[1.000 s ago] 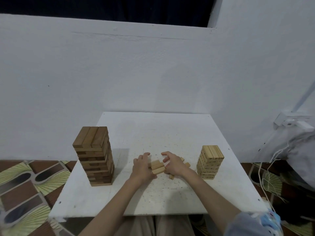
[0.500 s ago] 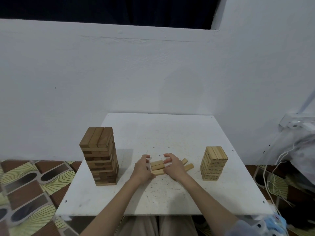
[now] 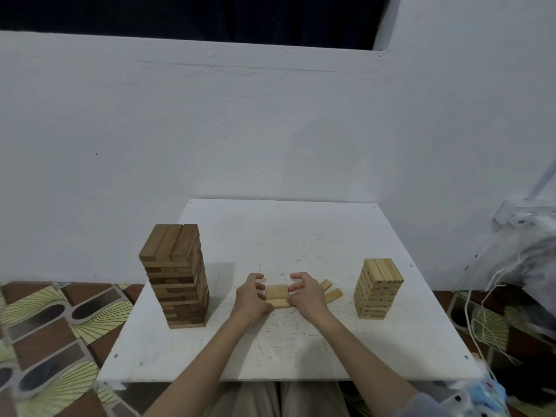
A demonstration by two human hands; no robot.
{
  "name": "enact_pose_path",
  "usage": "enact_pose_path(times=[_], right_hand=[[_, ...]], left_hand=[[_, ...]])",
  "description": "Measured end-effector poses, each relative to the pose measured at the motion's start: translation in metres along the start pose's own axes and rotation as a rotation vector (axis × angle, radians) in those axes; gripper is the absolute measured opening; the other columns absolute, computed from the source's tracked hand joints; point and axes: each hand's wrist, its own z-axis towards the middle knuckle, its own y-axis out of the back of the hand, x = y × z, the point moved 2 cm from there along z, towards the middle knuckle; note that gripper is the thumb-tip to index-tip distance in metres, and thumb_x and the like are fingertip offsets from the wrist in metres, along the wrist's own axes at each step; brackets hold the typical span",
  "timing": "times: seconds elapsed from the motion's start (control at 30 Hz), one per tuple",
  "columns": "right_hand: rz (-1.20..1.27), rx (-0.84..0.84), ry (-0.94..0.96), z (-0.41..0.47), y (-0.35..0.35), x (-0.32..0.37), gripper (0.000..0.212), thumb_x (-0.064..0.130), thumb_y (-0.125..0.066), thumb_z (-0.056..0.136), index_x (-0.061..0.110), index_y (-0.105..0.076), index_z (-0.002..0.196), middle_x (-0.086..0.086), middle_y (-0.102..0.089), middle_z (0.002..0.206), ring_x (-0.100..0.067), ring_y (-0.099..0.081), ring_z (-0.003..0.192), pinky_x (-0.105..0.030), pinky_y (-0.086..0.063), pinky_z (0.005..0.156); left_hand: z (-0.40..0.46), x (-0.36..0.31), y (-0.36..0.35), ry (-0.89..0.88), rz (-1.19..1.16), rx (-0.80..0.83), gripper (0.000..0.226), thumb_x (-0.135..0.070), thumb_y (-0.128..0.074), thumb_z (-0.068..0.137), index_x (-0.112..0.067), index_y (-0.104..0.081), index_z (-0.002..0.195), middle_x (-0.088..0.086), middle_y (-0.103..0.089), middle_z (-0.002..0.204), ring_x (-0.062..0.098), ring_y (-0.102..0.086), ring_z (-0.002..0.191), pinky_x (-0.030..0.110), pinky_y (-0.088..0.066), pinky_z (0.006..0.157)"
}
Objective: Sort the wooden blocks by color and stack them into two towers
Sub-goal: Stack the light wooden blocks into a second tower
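A tall dark-brown block tower [image 3: 176, 275] stands at the table's left. A shorter light-wood tower [image 3: 377, 288] stands at the right. Between them a small row of light blocks [image 3: 276, 295] lies flat on the white table [image 3: 285, 236]. My left hand [image 3: 251, 296] presses against the row's left ends and my right hand [image 3: 307, 294] against its right ends, fingers curled above the blocks. Two more loose light blocks [image 3: 332, 291] lie just right of my right hand.
A white wall rises behind the table. Patterned floor tiles [image 3: 45, 326] show at the left. White cables and a bundle [image 3: 526, 266] sit off the table's right edge. My knees show under the front edge.
The loose light blocks between my hands have been pushed together into a neat side-by-side row. Both hands have closed in on its ends. The camera has tilted slightly.
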Motion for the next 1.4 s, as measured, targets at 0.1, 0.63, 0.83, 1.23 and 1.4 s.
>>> enact_pose_path(times=[0.1,0.63,0.83,1.23,1.4], right_hand=[[0.022,-0.029,-0.002,0.0008,-0.0015,-0.0011,0.048,-0.009,-0.060,0.077,0.010,-0.055,0.122,-0.002,-0.061,0.091,-0.018,-0.060,0.082,-0.031,-0.053,0.070],[0.066,-0.125,-0.010,0.0027,-0.0036,-0.0043,0.038,-0.007,-0.064,0.076,0.008,-0.061,0.111,0.000,-0.062,0.080,-0.024,-0.064,0.088,-0.044,-0.057,0.079],[0.058,-0.120,-0.024,0.0039,-0.0037,-0.0059,0.038,-0.006,-0.064,0.075,0.012,-0.061,0.108,0.001,-0.063,0.081,-0.021,-0.064,0.086,-0.043,-0.057,0.079],[0.062,-0.140,-0.014,0.0000,-0.0045,-0.0045,0.035,-0.007,-0.063,0.077,0.011,-0.061,0.107,0.004,-0.064,0.080,-0.020,-0.065,0.086,-0.039,-0.057,0.079],[0.083,-0.145,-0.019,-0.0014,-0.0041,-0.0044,0.034,-0.007,-0.064,0.076,0.012,-0.062,0.103,0.002,-0.065,0.080,-0.021,-0.066,0.086,-0.041,-0.057,0.078]], left_hand=[[-0.0007,-0.0003,0.0012,0.009,-0.021,-0.016,0.069,0.005,-0.077,0.068,-0.008,-0.044,0.128,0.006,-0.053,0.106,0.010,-0.050,0.073,0.009,-0.042,0.054],[-0.0029,-0.0002,0.0040,0.042,-0.058,-0.058,0.062,0.006,-0.076,0.069,-0.007,-0.047,0.123,0.004,-0.060,0.094,0.013,-0.056,0.077,0.011,-0.044,0.059],[-0.0038,-0.0023,0.0030,0.049,-0.056,-0.068,0.061,0.005,-0.076,0.070,-0.007,-0.047,0.123,0.004,-0.059,0.093,0.013,-0.056,0.076,0.011,-0.042,0.056],[-0.0045,-0.0030,0.0022,0.076,-0.073,-0.088,0.056,0.005,-0.075,0.071,-0.008,-0.050,0.119,0.003,-0.060,0.090,0.012,-0.057,0.074,0.011,-0.040,0.054],[-0.0057,-0.0032,0.0027,0.083,-0.082,-0.091,0.053,0.006,-0.075,0.071,-0.008,-0.051,0.117,0.001,-0.059,0.089,0.006,-0.055,0.070,0.008,-0.039,0.050]])
